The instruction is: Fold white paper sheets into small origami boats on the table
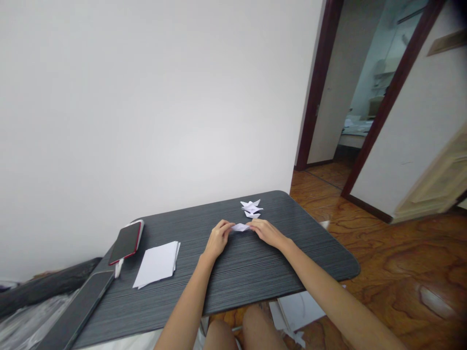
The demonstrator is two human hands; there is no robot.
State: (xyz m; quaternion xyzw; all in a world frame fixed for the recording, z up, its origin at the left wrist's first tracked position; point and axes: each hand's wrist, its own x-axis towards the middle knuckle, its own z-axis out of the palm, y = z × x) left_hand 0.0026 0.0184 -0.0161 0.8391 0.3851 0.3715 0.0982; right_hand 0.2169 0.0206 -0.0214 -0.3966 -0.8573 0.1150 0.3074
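Note:
Between my two hands is a small folded piece of white paper (241,227), stretched sideways just above the dark table. My left hand (218,237) pinches its left end with thumb and fingers. The right end is pinched by my right hand (267,232). Just beyond the hands lie several finished-looking folded paper boats (251,209), grouped close together with pointed ends. Farther left on the table rests a stack of white paper sheets (156,264), slightly fanned at its edges.
The dark grained table (197,272) stands against a white wall. At its left are a red-edged tablet (126,243) on a white stand and a long dark panel (78,311). White sheets (301,309) lie below the front edge. An open doorway (346,97) is at right.

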